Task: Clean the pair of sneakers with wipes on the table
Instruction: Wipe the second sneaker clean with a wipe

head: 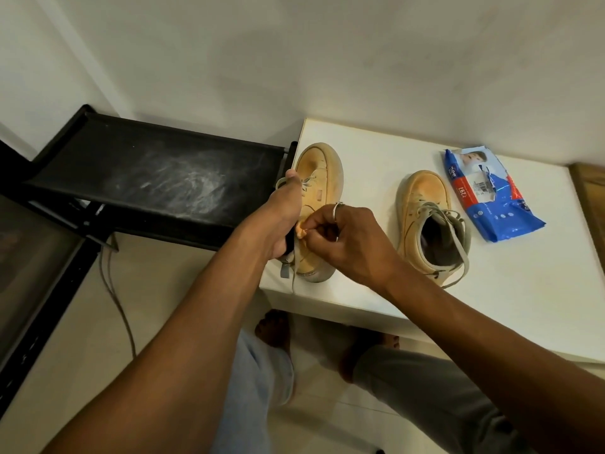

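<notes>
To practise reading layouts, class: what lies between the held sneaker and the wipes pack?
In the head view, the other sneaker stands there, untouched, between the held sneaker and the wipes pack.

Both bare forearms extended forward. Left hand (pixel 282 221) grips sneaker (pixel 319 168); right hand (pixel 350 240), ringed, pinches crumpled wipe (pixel 301 231).
</notes>
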Demonstrator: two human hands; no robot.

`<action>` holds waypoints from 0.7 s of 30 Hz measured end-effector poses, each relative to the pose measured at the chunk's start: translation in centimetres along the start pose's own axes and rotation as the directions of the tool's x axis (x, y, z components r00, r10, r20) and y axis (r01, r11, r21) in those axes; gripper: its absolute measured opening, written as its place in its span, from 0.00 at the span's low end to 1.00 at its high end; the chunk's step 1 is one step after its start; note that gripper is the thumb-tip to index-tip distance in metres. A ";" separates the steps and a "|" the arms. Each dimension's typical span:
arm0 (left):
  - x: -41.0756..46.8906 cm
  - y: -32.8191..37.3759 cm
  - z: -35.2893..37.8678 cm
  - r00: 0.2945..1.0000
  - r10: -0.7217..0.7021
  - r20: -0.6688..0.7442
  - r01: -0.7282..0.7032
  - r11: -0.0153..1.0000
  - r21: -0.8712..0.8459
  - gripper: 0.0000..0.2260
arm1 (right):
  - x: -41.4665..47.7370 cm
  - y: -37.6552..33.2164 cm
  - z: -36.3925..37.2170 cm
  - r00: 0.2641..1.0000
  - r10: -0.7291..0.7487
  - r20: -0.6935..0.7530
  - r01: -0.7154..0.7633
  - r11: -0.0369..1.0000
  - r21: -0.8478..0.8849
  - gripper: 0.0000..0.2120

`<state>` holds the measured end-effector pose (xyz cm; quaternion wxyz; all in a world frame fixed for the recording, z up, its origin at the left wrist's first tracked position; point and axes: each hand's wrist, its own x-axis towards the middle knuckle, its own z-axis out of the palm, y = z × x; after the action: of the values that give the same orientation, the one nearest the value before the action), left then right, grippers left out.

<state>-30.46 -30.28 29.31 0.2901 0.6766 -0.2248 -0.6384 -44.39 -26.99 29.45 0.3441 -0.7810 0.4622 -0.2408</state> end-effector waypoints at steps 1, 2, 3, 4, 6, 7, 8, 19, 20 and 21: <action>0.0 0.0 0.1 1.000 0.001 -0.001 -0.001 1.000 0.004 0.32 | 0.2 0.2 -0.2 1.000 0.022 -0.006 -0.022 1.000 -0.011 0.05; 0.0 0.0 0.1 1.000 0.004 -0.002 -0.004 1.000 0.012 0.32 | 0.4 0.5 -0.5 0.999 0.043 -0.031 -0.044 0.999 -0.031 0.05; -0.1 0.1 0.3 1.000 0.006 -0.003 -0.006 1.000 0.017 0.32 | 0.7 0.8 -0.8 0.996 0.061 -0.065 -0.064 0.997 -0.050 0.05; -0.1 0.0 0.4 1.000 0.005 -0.004 -0.005 1.000 0.014 0.32 | 0.9 0.9 -0.8 0.993 0.071 -0.097 -0.077 0.995 -0.059 0.05; 0.0 0.0 0.5 1.000 0.005 -0.010 -0.005 1.000 0.004 0.32 | 1.0 0.6 -0.5 0.987 0.066 -0.147 -0.073 0.996 -0.043 0.07; 0.0 0.0 0.4 1.000 0.005 -0.016 -0.005 1.000 0.001 0.32 | 0.9 0.4 -0.2 0.986 0.053 -0.159 -0.058 0.998 -0.027 0.07; 0.1 0.0 0.3 1.000 0.004 -0.022 -0.004 1.000 -0.004 0.31 | 0.6 0.2 0.0 0.988 0.037 -0.151 -0.039 0.999 -0.009 0.07; 0.0 0.0 0.5 1.000 0.002 0.005 -0.002 1.000 -0.013 0.32 | 0.2 0.7 0.0 0.989 0.065 -0.136 -0.059 0.997 0.049 0.08; 0.0 0.0 0.3 1.000 0.004 0.000 -0.004 1.000 -0.017 0.32 | 0.0 0.5 0.1 0.995 0.043 -0.095 -0.037 0.997 0.072 0.07; 0.1 0.0 0.2 1.000 0.003 -0.001 -0.003 1.000 -0.016 0.32 | -0.1 0.5 0.1 0.998 0.035 -0.046 -0.031 0.995 0.091 0.06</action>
<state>-30.62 -30.34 29.23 0.2966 0.6742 -0.2204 -0.6394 -44.64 -27.03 29.00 0.3719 -0.7510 0.4719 -0.2740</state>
